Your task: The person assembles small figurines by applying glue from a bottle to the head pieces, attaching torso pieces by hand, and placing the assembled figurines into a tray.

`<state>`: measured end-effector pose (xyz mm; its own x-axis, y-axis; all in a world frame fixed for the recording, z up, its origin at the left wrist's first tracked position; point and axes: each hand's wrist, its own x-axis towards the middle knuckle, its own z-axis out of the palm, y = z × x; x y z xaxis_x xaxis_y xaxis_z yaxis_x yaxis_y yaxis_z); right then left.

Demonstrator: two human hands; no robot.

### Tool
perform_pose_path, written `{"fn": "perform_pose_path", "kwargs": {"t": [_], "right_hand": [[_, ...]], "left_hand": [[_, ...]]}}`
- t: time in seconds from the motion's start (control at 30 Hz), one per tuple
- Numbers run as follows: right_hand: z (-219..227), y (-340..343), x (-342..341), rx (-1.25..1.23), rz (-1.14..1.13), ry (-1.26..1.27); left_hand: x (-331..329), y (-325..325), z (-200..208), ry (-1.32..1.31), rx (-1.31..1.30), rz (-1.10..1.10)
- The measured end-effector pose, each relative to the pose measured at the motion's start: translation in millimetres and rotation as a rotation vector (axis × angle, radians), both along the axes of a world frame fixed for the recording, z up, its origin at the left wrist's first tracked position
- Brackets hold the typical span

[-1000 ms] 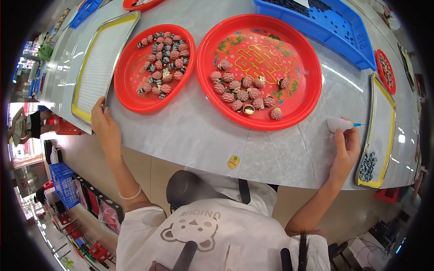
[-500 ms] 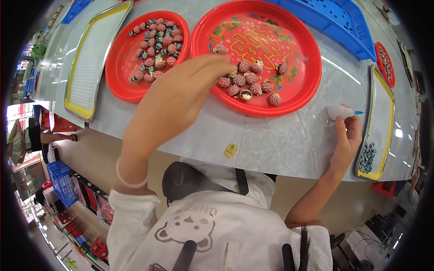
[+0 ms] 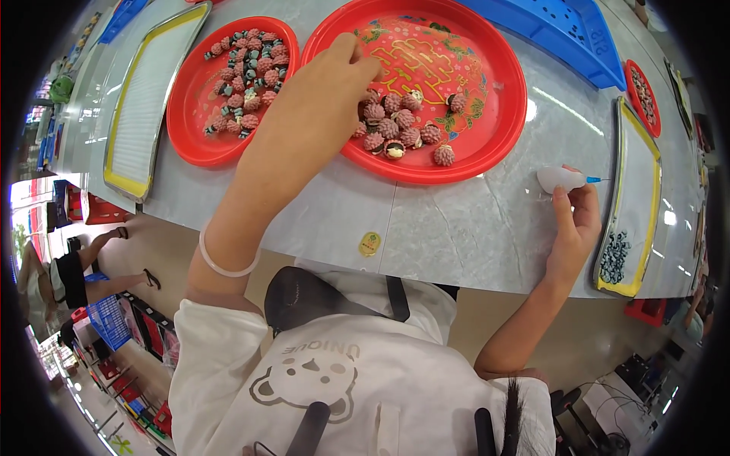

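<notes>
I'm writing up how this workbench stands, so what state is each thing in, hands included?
Bottle: held sideways, blue tip pointing right.
Right hand: gripping the bottle.
Left hand: fingers bent over the large plate; contents hidden.
Large plate: partly covered with pink pieces.
Small plate: holding pink and blue-gray pieces.
Left tray: white-lined.
Right tray: dark pieces at its near end.
</notes>
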<state>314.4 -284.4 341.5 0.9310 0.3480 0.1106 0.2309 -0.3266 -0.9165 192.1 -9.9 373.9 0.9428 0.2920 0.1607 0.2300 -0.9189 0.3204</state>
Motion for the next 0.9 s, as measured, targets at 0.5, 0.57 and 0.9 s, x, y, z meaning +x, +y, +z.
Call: {"fn": "perform_pose_path", "kwargs": {"t": [0.5,0.57,0.9], "right_hand": [[4.1,-5.6,-31.2,0.393,0.138,0.311],[2.7,-8.9,-36.5,0.505,0.327,0.399],[12.7,-4.1,-57.6,0.472,0.312,0.498]], "left_hand": [[-66.9,-89.1,-32.1,-0.402,-1.814,-0.099],[-66.8,-93.6,-36.1,-0.359,-1.891,-0.084],[-59.4,-100.1,-48.6,-0.414,-1.88,-0.099]]}}
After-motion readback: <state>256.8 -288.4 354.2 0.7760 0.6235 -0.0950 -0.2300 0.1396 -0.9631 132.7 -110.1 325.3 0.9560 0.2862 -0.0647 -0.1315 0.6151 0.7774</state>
